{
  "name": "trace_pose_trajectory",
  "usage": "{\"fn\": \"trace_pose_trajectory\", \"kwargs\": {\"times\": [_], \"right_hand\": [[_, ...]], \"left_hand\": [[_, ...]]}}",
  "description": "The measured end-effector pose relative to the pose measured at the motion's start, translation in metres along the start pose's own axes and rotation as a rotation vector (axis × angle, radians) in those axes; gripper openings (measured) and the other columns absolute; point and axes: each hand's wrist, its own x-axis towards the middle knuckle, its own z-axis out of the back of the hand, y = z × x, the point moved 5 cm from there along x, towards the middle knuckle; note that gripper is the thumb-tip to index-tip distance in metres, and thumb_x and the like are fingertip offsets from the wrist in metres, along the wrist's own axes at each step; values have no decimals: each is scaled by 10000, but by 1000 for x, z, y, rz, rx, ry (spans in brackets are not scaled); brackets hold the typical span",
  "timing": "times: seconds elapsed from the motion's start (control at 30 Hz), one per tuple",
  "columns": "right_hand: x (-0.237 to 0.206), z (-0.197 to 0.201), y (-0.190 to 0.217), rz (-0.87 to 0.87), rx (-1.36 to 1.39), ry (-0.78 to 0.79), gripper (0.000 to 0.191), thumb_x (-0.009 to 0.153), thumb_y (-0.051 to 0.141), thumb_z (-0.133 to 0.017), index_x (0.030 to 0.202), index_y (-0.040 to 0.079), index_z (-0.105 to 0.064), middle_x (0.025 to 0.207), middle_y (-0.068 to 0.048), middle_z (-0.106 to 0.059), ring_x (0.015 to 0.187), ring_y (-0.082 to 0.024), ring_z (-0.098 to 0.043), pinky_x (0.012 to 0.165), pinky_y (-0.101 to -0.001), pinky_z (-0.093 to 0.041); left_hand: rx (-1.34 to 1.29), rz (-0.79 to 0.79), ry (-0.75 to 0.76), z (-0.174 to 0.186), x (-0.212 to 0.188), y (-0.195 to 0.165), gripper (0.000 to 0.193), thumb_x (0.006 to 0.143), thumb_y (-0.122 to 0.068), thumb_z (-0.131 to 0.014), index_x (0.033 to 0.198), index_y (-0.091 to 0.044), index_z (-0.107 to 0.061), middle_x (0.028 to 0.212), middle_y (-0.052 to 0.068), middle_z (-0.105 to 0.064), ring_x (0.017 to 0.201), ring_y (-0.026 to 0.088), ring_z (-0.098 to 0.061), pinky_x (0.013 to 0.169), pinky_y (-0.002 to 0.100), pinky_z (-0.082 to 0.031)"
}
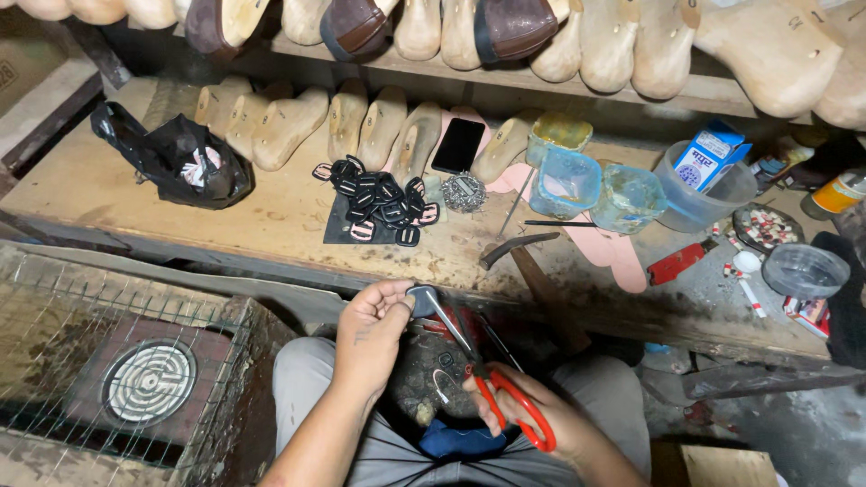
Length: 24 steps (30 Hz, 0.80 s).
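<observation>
Head view shows us our left hand [372, 326] pinching a small dark buckle piece [420, 300], while our right hand [523, 410] grips red-handled steel scissors [478, 370], blades running toward eleven o'clock, tips touching the piece.
</observation>
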Motion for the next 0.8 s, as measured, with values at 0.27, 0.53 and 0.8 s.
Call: {"fn": "trace_pose_trajectory", "kwargs": {"times": [0.27,0.53,0.8], "right_hand": [[4,5,1,-115,62,6,493,1008,389,-610,1283,-20,-634,832,-60,-590,721,-143,-572,669,-276,-470],[-3,13,22,-134,-120,20,455,973,376,-654,1201,-17,-630,867,-64,-615,657,-118,-566,597,-257,-487],[5,20,1,-253,-225,-145,291,937,233,-659,1123,10,-663,740,-5,-587,582,-65,-546,498,-229,-481]], "left_hand": [[-264,255,48,4,-5,5,235,938,-13,-626,1162,10,-693,946,63,-724,752,90,-620,690,237,-495],[-188,204,152,0,-2,-4,240,936,-33,-646,1161,28,-704,955,41,-729,789,83,-611,746,241,-495],[-23,157,146,1,-2,-7,248,924,-75,-646,1137,21,-729,924,18,-732,786,77,-587,744,243,-475]]}}
